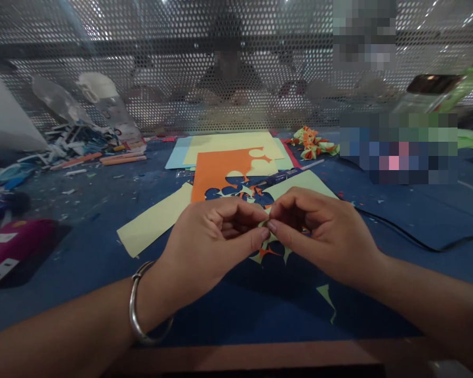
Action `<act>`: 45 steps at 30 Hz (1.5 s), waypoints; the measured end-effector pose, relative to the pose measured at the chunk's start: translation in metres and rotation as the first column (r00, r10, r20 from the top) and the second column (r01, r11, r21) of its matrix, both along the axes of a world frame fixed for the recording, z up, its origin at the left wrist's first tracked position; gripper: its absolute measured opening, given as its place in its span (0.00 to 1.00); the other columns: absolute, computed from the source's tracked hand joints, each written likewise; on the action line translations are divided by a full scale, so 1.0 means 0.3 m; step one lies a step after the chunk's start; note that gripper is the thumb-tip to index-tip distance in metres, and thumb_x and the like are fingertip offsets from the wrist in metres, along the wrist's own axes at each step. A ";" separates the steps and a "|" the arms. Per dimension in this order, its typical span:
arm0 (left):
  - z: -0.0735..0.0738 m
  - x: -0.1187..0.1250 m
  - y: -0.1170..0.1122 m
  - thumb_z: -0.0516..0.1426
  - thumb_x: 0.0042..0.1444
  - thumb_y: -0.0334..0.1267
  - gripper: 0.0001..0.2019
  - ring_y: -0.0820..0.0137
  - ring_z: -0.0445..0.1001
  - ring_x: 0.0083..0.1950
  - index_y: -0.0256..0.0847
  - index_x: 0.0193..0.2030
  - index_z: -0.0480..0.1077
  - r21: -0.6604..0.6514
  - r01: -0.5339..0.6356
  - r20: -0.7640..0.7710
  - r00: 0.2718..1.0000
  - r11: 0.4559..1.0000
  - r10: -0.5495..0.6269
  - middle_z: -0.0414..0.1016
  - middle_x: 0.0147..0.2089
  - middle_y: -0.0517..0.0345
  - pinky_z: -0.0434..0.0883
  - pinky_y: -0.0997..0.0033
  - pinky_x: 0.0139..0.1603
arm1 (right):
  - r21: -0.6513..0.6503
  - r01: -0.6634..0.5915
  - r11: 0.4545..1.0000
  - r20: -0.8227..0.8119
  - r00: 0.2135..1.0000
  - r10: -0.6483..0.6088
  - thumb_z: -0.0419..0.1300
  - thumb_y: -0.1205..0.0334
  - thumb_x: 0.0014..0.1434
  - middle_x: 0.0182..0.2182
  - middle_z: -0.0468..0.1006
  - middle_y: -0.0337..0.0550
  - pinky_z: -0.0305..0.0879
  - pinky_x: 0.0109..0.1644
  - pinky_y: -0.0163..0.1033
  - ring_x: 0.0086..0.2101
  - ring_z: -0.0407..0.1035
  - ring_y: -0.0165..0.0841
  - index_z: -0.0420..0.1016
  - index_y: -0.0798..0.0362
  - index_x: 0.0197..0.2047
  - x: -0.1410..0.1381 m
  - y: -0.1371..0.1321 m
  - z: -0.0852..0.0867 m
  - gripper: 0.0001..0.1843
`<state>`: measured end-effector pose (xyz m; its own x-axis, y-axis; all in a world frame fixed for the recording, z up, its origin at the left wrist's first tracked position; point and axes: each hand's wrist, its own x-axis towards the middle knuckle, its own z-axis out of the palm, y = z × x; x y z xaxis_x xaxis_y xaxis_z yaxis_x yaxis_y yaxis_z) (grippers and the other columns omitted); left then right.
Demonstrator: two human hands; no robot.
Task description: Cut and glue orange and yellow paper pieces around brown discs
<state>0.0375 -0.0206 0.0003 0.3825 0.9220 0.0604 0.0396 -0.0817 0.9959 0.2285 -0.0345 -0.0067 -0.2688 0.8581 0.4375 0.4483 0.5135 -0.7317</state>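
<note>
**At desk centre: both hands pinch a small paper cut-out**

At the middle of the blue-covered desk, L hand & R hand meet fingertip to fingertip. Both are closed in a pinch on a small paper cut-out, pale yellow-green w/ orange bits, its points sticking out below the fingers. Most of it is hidden by the fingers, so exact shape can't be told. It's held over the desk, just in front of an orange sheet w/ scalloped holes cut along its near edge. A silver bangle sits on the L wrist.

A pale yellow sheet lies left of the hands, touching the orange sheet's edge. A larger yellow sheet & a light blue sheet lie behind. A small pale scrap lies near the R forearm. A black cable runs off to the right. Back right of centre is a heap of folded orange-green pieces. Far left are paper scraps, a clear bottle & a magenta case. A perforated metal screen closes the back of the desk.
</note>
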 end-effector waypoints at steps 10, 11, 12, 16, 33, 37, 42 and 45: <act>-0.001 -0.010 -0.020 0.65 0.57 0.34 0.15 0.72 0.82 0.39 0.43 0.50 0.73 0.182 0.039 -0.113 0.993 0.982 -0.019 0.82 0.38 0.59 0.78 0.77 0.41 | -0.052 -0.017 0.998 -0.006 1.000 0.017 0.62 0.67 0.59 0.27 0.74 0.36 0.62 0.25 0.31 0.23 0.65 0.25 0.74 0.54 0.36 0.000 -0.004 0.003 0.00; -0.002 -0.010 -0.019 0.65 0.57 0.35 0.15 0.72 0.82 0.38 0.43 0.51 0.72 0.183 0.042 -0.116 0.993 0.982 -0.021 0.82 0.38 0.59 0.77 0.76 0.40 | -0.050 -0.020 0.999 -0.008 1.000 0.019 0.62 0.67 0.59 0.27 0.74 0.36 0.62 0.25 0.31 0.23 0.65 0.25 0.74 0.54 0.36 -0.001 -0.005 0.004 0.00; -0.003 -0.010 -0.018 0.65 0.57 0.36 0.16 0.71 0.81 0.37 0.44 0.52 0.71 0.177 0.048 -0.116 0.993 0.983 -0.028 0.82 0.38 0.59 0.77 0.75 0.39 | -0.047 -0.023 0.999 -0.012 1.000 0.023 0.62 0.67 0.59 0.27 0.74 0.36 0.62 0.25 0.31 0.23 0.65 0.25 0.74 0.53 0.36 -0.002 -0.006 0.005 0.00; -0.007 -0.009 -0.013 0.65 0.58 0.37 0.17 0.71 0.80 0.35 0.44 0.53 0.69 0.169 0.065 -0.140 0.989 0.983 -0.041 0.82 0.37 0.59 0.75 0.75 0.38 | -0.046 -0.040 0.998 -0.010 0.999 0.039 0.62 0.69 0.58 0.26 0.73 0.36 0.62 0.25 0.31 0.23 0.65 0.25 0.72 0.53 0.34 -0.005 -0.007 0.008 0.02; -0.038 -0.010 0.037 0.65 0.57 0.41 0.09 0.74 0.73 0.32 0.39 0.30 0.75 -0.045 0.194 -0.068 0.978 0.980 -0.197 0.76 0.30 0.60 0.72 0.78 0.36 | -0.208 -0.089 0.974 -0.114 0.991 0.067 0.61 0.68 0.57 0.23 0.69 0.33 0.58 0.23 0.29 0.21 0.59 0.23 0.70 0.54 0.33 -0.001 0.005 0.004 0.03; -0.037 -0.021 0.033 0.63 0.60 0.40 0.09 0.75 0.73 0.32 0.38 0.30 0.76 0.034 0.212 -0.123 0.971 0.977 -0.206 0.76 0.29 0.60 0.70 0.79 0.35 | -0.248 -0.132 0.960 -0.172 0.981 0.090 0.61 0.68 0.58 0.23 0.69 0.32 0.59 0.24 0.29 0.21 0.61 0.22 0.69 0.54 0.33 -0.004 0.009 0.004 0.04; -0.042 -0.030 0.030 0.61 0.62 0.40 0.11 0.75 0.72 0.32 0.37 0.30 0.76 0.099 0.268 -0.191 0.950 0.958 -0.246 0.76 0.30 0.60 0.70 0.78 0.35 | -0.281 -0.182 0.942 -0.208 0.970 0.125 0.61 0.70 0.57 0.24 0.70 0.32 0.59 0.25 0.28 0.22 0.63 0.21 0.68 0.55 0.32 -0.004 0.008 0.007 0.05; -0.041 -0.031 0.029 0.60 0.63 0.38 0.10 0.77 0.71 0.32 0.38 0.31 0.76 0.147 0.292 -0.229 0.940 0.945 -0.255 0.75 0.30 0.62 0.69 0.81 0.35 | -0.274 -0.203 0.940 -0.200 0.968 0.151 0.61 0.71 0.56 0.23 0.69 0.32 0.58 0.24 0.28 0.22 0.61 0.21 0.69 0.55 0.31 0.000 0.005 0.011 0.05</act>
